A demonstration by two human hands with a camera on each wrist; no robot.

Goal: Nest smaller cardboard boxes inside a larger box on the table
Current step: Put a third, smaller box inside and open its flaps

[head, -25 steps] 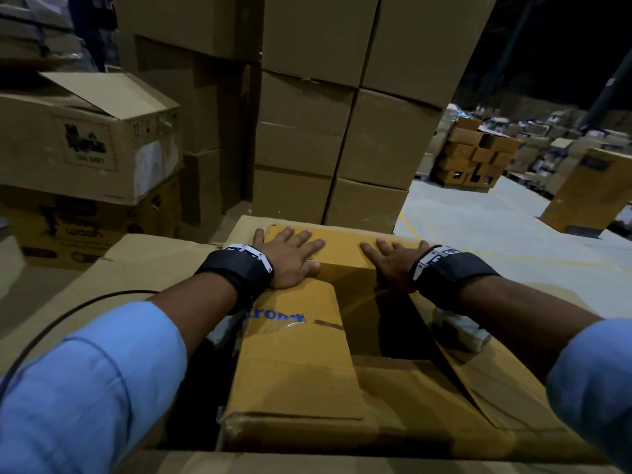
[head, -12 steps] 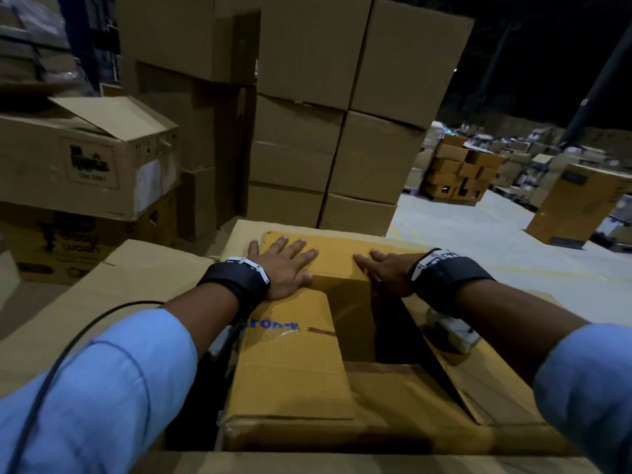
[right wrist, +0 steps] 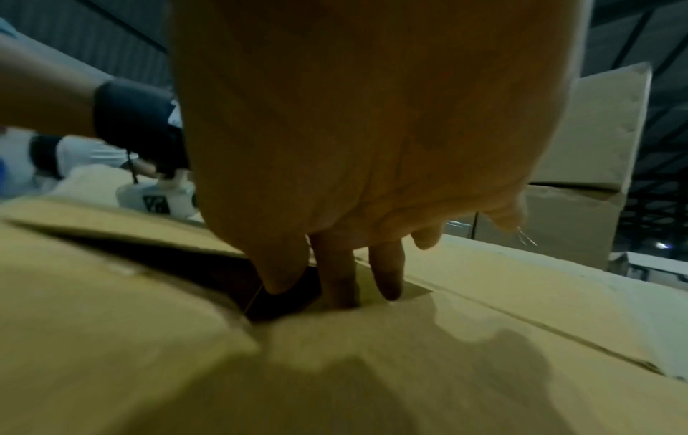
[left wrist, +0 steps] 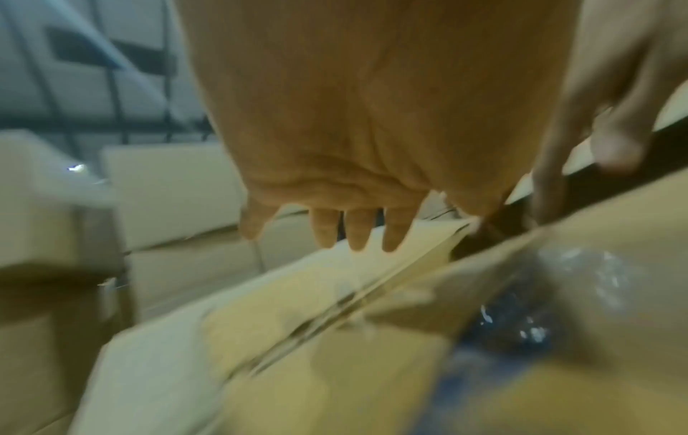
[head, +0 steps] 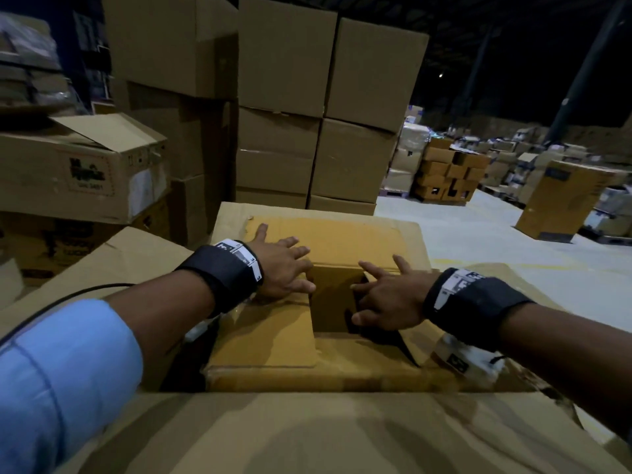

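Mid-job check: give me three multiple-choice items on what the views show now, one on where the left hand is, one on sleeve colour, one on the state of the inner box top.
1. Where is the left hand?
A. Flat on the inner box's flaps
B. On the floor
C. Gripping the printed box at far left

2. What colour is the sleeve?
A. Red
B. Light blue
C. Black

3. What state is the inner box top in?
A. Taped fully shut
B. Partly closed, with a dark gap at its middle
C. All flaps standing upright

Answers:
1 A: the head view shows its spread fingers lying on the yellowish cardboard.
2 B: the forearm cloth at lower left is light blue.
3 B: a dark opening shows between the flaps, and the right hand reaches to its edge.
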